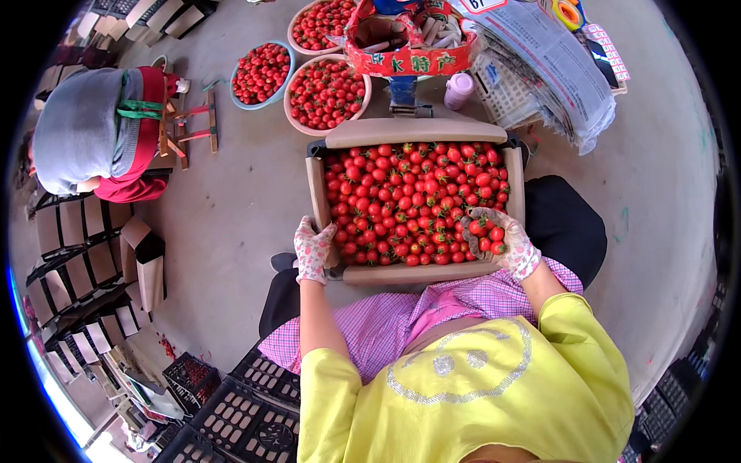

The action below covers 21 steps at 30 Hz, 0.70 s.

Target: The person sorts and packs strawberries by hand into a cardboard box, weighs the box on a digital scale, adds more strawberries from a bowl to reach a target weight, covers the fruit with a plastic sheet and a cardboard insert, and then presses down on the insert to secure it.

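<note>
A crate lined with brown cardboard stands before me, filled with red cherry tomatoes, many with green stems. My left hand, in a floral-print glove, grips the crate's left cardboard edge, thumb toward the inside. Over the crate's lower right corner, my right hand is palm up in a matching glove with a soiled palm. Several cherry tomatoes rest in its curled fingers.
Tomato-filled basins stand beyond the crate. A red cardboard box, a lilac bottle and stacked newspapers are at the top. Left, a person bends near a wooden stool and lined crates. Black plastic crates lie lower left.
</note>
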Tool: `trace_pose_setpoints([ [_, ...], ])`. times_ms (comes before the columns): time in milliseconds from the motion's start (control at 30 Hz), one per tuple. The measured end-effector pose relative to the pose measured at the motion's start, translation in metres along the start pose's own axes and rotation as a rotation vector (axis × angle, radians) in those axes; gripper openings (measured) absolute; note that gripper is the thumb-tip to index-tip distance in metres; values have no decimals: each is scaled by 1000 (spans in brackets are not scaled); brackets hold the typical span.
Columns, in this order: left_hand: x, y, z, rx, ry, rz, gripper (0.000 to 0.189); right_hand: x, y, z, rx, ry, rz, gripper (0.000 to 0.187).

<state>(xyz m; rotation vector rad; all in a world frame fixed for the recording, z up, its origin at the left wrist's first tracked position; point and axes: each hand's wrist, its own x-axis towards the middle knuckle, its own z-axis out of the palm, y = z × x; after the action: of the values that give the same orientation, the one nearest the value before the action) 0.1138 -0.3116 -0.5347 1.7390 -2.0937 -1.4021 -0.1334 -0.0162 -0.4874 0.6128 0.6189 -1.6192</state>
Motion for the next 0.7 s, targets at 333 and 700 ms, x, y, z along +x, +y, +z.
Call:
trace_pose_setpoints([
  [333, -75, 51, 109, 497, 290, 525, 62, -21, -1, -14, 20, -20, -63, 30],
  [700, -99, 80, 153, 653, -106, 932, 55, -22, 4, -8, 60, -20, -33, 24],
])
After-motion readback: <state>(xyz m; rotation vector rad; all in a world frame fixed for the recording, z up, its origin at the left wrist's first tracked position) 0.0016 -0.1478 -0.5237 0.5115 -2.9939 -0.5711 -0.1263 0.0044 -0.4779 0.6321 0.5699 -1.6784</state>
